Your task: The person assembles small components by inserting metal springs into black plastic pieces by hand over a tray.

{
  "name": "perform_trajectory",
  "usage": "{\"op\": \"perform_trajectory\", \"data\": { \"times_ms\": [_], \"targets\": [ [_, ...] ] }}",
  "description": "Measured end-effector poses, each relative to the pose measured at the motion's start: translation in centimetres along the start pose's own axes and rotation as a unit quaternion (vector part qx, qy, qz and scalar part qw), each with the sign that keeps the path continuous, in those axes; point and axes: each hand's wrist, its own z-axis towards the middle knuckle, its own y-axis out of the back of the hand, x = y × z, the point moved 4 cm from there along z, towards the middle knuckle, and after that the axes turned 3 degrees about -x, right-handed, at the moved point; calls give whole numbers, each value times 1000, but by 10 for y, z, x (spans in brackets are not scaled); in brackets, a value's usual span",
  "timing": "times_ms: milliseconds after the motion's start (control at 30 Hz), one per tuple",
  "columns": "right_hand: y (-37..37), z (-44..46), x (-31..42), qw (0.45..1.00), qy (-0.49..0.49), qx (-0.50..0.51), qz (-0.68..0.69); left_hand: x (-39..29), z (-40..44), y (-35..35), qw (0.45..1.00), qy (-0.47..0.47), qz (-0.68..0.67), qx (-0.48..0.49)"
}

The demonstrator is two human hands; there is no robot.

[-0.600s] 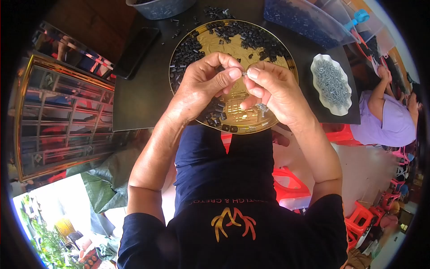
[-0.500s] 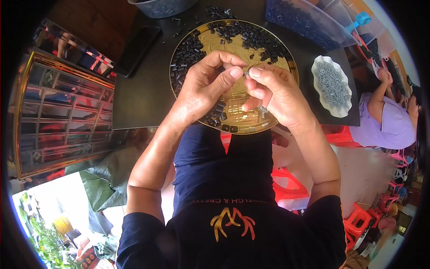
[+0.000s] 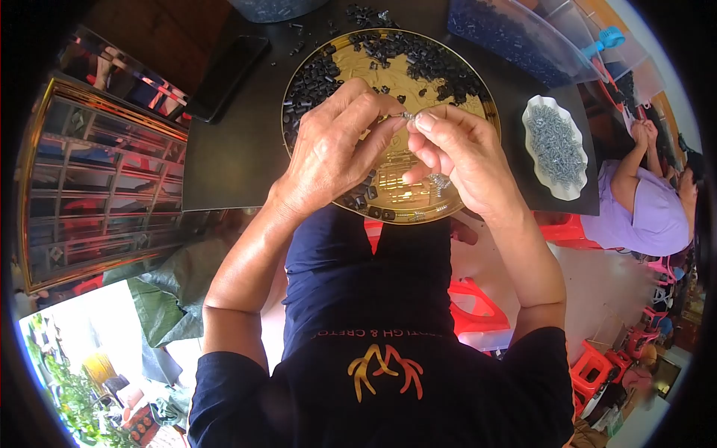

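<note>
Above the round gold tray, my two hands meet fingertip to fingertip. A small metal spring shows between them. My right hand pinches its right end with thumb and forefinger, the other fingers curled. My left hand has thumb and fingertips closed at the spring's left end; whatever else they grip there is hidden. More springs show just below my right hand's curled fingers, over the tray. Small black plastic pieces lie along the tray's left and far sides.
A white scalloped dish of small silvery metal parts stands on the dark table at right. Behind are a clear bin of dark parts and a grey basin. A phone lies at left. Another person in purple sits at right.
My left hand has turned over so its back faces up, its fingertips still at the spring. More of the spring shows now. My right hand has hardly moved.
</note>
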Motion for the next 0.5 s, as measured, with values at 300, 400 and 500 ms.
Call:
{"op": "perform_trajectory", "data": {
  "times_ms": [300, 400, 500],
  "targets": [
    [2, -5, 18, 918, 211, -39, -334, -10, 4, 3, 998, -44, 38, 10],
    [-4, -7, 26, 786, 397, -49, -471, -14, 7, 4, 1000, -8, 6, 17],
    [-8, -11, 31, 705, 477, -56, -522, -17, 10, 3, 999, 25, -36, 18]
  ]
}}
